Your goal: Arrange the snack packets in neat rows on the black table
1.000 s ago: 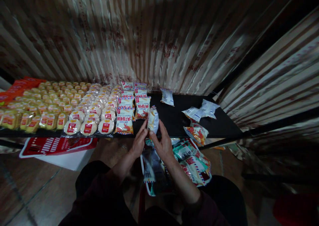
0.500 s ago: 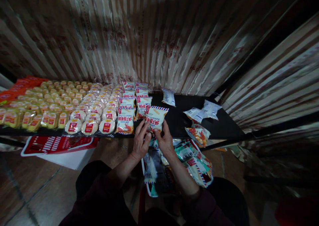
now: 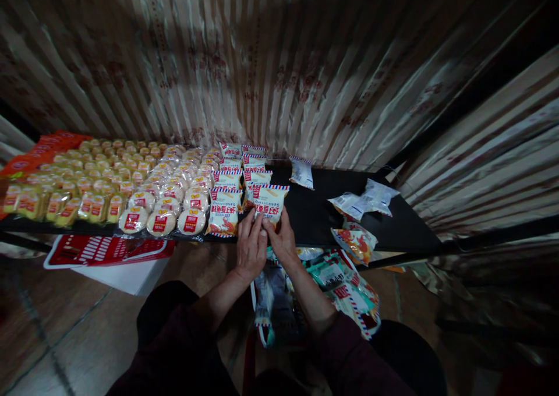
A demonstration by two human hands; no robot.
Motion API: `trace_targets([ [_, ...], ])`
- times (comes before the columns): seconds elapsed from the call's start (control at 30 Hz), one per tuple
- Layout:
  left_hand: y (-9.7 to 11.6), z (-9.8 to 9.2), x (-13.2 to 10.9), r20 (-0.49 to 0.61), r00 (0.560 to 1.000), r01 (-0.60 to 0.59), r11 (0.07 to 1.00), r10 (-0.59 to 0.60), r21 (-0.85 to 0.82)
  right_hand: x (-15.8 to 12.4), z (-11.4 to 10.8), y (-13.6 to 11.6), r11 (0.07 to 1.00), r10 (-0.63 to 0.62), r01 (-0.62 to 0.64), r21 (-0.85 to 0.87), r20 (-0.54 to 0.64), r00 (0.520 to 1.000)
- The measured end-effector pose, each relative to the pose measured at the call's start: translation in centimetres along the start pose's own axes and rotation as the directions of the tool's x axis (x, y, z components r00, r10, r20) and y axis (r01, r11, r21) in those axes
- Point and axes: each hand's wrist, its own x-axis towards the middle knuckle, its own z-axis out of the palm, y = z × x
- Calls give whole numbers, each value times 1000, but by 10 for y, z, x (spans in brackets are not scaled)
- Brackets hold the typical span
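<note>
A striped sheet [image 3: 271, 87] with a faint reddish print hangs in folds behind the long black shelf [image 3: 308, 218]. Similar cloth [image 3: 502, 157] covers the right side, beyond a dark slanting bar [image 3: 484, 96]. Dim light falls on the tiled floor [image 3: 82, 326].

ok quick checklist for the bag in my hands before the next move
1. Both hands on the held bag: ok, left hand and right hand at its lower part.
2. Printed front showing: ok, lettering faces the camera.
3. Lower edge resting on the shelf: cannot tell, fingers hide it.
4. Front-row bag to its left print side out: ok.
5. Loose front bag fully on the shelf: not ok, it overhangs the front edge.
</note>
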Motion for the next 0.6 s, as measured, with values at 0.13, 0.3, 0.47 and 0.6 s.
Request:
trace_targets([
  [0.13,-2,2,2,-6,999,40,999,-40,25,5,7,9,989,-18,16,-149,-10,1000],
  [0.3,-6,4,5,-1,997,80,996,-80,30,10,14,20,986,-40,37,-163,-19,999],
  [0.47,-9,8,7,-9,997,77,996,-76,46,14,15,25,985,-25,26,-171,6,1000],
  [0.6,-11,10,8,-15,997,79,994,-78,81,15,17,29,982,-32,33,-184,13,999],
])
